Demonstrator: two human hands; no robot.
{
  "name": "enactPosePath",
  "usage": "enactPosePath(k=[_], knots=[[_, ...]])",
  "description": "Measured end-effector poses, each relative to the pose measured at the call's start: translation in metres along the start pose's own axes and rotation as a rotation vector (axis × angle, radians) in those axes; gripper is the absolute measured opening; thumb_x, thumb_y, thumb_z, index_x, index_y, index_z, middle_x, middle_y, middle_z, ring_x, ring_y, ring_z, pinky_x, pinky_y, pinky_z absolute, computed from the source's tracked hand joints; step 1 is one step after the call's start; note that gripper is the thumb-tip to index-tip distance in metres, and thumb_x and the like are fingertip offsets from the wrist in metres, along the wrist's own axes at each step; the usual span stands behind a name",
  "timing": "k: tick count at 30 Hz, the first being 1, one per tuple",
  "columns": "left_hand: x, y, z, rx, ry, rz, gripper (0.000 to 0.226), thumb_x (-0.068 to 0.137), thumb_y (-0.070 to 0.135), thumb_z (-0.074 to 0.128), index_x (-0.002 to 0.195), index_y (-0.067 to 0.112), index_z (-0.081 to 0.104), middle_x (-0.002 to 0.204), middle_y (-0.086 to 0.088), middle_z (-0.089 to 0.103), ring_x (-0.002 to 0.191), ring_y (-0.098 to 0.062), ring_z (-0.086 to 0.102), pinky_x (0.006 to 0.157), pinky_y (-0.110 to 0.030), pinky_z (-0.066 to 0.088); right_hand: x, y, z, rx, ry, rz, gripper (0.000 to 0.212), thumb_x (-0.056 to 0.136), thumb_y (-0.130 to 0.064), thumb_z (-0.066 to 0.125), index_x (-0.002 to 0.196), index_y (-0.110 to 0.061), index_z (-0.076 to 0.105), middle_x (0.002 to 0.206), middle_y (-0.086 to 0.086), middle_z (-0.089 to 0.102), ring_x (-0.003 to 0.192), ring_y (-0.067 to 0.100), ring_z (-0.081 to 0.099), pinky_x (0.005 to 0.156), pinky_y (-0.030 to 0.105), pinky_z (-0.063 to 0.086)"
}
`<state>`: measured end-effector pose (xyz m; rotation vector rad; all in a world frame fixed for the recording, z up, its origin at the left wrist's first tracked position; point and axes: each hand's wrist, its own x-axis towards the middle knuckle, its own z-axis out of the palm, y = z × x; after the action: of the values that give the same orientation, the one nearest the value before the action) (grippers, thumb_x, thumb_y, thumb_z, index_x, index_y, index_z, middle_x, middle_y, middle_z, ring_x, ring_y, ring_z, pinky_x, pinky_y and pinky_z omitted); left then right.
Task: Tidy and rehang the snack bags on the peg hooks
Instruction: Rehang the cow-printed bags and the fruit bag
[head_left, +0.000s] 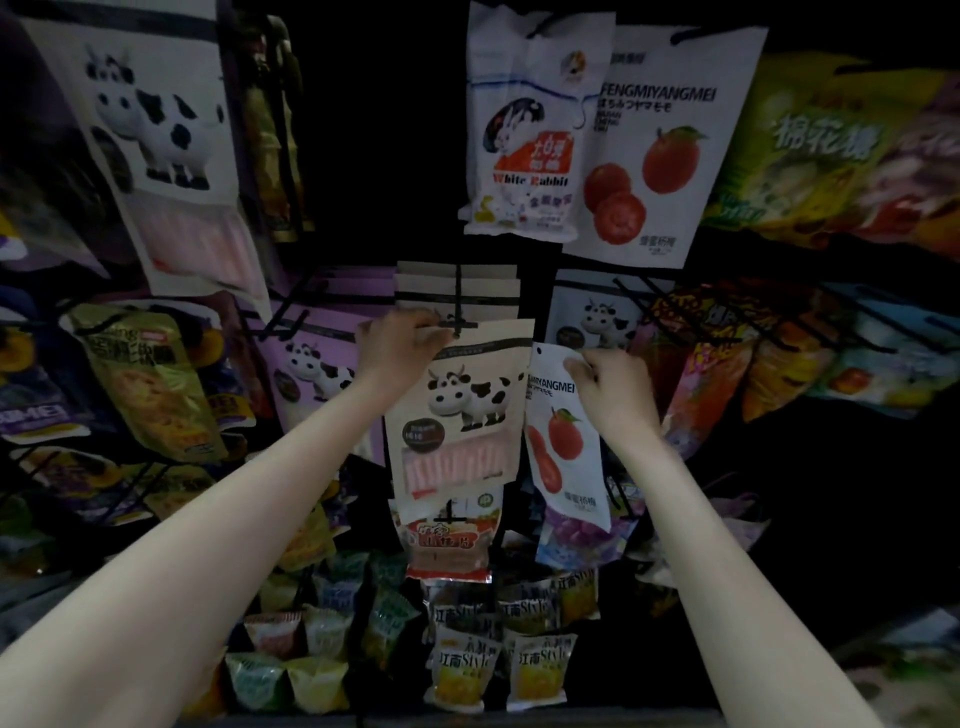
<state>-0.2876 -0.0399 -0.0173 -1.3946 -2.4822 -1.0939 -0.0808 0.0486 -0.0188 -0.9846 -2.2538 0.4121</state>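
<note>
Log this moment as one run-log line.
left hand: grips cow bag top at peg hook | right hand: pinches fruit bag, off hook | step: rehanging

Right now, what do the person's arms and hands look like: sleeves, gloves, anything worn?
Both forearms are bare as far as the frame shows: no sleeves in view. The left hand and right hand have no gloves. No watch, bracelet or rings visible; the light is dim.
</note>
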Motion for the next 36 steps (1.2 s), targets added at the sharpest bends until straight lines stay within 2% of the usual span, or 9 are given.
enactPosePath(k=[8, 12, 18, 20, 23, 26, 29, 33, 36], knots=[[0.007, 0.003, 0.011, 0.042, 0.055, -0.049, 0.024, 0.093, 0.024, 0.052, 0.113, 0.019, 0.065, 0.115, -0.004, 0.065, 0.112, -0.025, 0.052, 0.09, -0.031, 0.025, 0.004, 0.01, 0.002, -0.005, 0.016, 0.018, 0.049, 0.097, -0.016, 0.049, 0.053, -0.016, 0.026, 0.047, 0.001, 0.025, 0.042, 0.009, 0.026, 0.043, 0.025, 0.019], [0.006, 0.002, 0.02, 0.019, 0.219, -0.054, 0.023, 0.089, 0.008, 0.052, 0.109, 0.013, 0.063, 0.117, -0.011, 0.058, 0.112, -0.031, 0.046, 0.091, -0.035, 0.026, 0.002, 0.013, -0.003, 0.025, 0.029, 0.014, 0.045, 0.097, -0.015, 0.048, 0.054, -0.018, 0.034, 0.046, -0.002, 0.028, 0.041, 0.007, 0.027, 0.043, 0.022, 0.016], [-0.027, -0.027, 0.023, 0.149, 0.179, 0.235, 0.027, 0.071, -0.006, 0.058, 0.092, 0.008, 0.067, 0.114, -0.018, 0.057, 0.114, -0.04, 0.045, 0.1, -0.05, 0.028, -0.011, 0.014, -0.005, 0.105, 0.053, 0.039, 0.034, 0.096, -0.011, 0.05, 0.065, -0.025, 0.054, 0.042, -0.008, 0.028, 0.037, 0.004, 0.026, 0.045, 0.025, 0.022], [-0.034, -0.031, 0.017, 0.28, 0.018, 0.27, 0.041, 0.075, 0.0, 0.06, 0.112, 0.014, 0.065, 0.139, -0.013, 0.044, 0.134, -0.035, 0.028, 0.112, -0.05, 0.008, -0.019, 0.009, -0.005, 0.087, 0.081, 0.061, 0.049, 0.096, -0.01, 0.05, 0.056, -0.034, 0.033, 0.042, -0.009, 0.026, 0.038, 0.005, 0.025, 0.045, 0.025, 0.021], [-0.041, -0.024, 0.007, 0.386, -0.082, 0.222, 0.059, 0.087, 0.014, 0.053, 0.143, 0.02, 0.034, 0.156, -0.004, 0.011, 0.144, -0.027, -0.004, 0.113, -0.044, -0.012, -0.034, 0.003, -0.006, 0.101, 0.073, 0.097, 0.051, 0.096, -0.011, 0.049, 0.052, -0.026, 0.027, 0.042, -0.003, 0.025, 0.038, 0.011, 0.026, 0.045, 0.027, 0.018], [-0.057, -0.01, 0.003, 0.338, -0.017, 0.297, 0.055, 0.081, 0.006, 0.062, 0.133, 0.008, 0.048, 0.15, -0.017, 0.028, 0.14, -0.039, 0.018, 0.112, -0.056, 0.006, -0.049, 0.007, -0.008, 0.126, 0.052, 0.138, 0.051, 0.096, -0.014, 0.05, 0.05, -0.021, 0.027, 0.042, -0.003, 0.022, 0.038, 0.009, 0.024, 0.047, 0.023, 0.014], [-0.076, -0.003, 0.015, 0.22, 0.002, 0.427, 0.04, 0.062, -0.006, 0.069, 0.101, 0.003, 0.067, 0.122, -0.023, 0.057, 0.112, -0.047, 0.052, 0.09, -0.062, 0.038, -0.062, 0.016, -0.015, 0.195, 0.075, 0.188, 0.052, 0.094, -0.012, 0.052, 0.051, -0.017, 0.025, 0.043, -0.005, 0.02, 0.037, 0.01, 0.033, 0.053, 0.022, 0.01], [-0.092, 0.021, 0.027, 0.047, -0.128, 0.423, 0.036, 0.08, 0.004, 0.053, 0.114, 0.008, 0.061, 0.132, -0.015, 0.05, 0.121, -0.038, 0.043, 0.096, -0.051, 0.033, -0.076, 0.033, -0.024, 0.277, 0.135, 0.358, 0.043, 0.092, -0.018, 0.056, 0.057, -0.003, 0.035, 0.052, 0.016, 0.033, 0.043, 0.014, 0.033, 0.049, 0.026, 0.02], [-0.092, 0.033, 0.037, -0.074, -0.195, 0.418, 0.04, 0.086, 0.008, 0.051, 0.126, 0.009, 0.053, 0.135, -0.013, 0.045, 0.122, -0.034, 0.042, 0.1, -0.048, 0.036, -0.082, 0.047, -0.031, 0.433, 0.197, 0.508, 0.038, 0.09, -0.024, 0.058, 0.084, 0.014, 0.054, 0.088, 0.037, 0.058, 0.077, 0.049, 0.057, 0.06, 0.049, 0.048]])
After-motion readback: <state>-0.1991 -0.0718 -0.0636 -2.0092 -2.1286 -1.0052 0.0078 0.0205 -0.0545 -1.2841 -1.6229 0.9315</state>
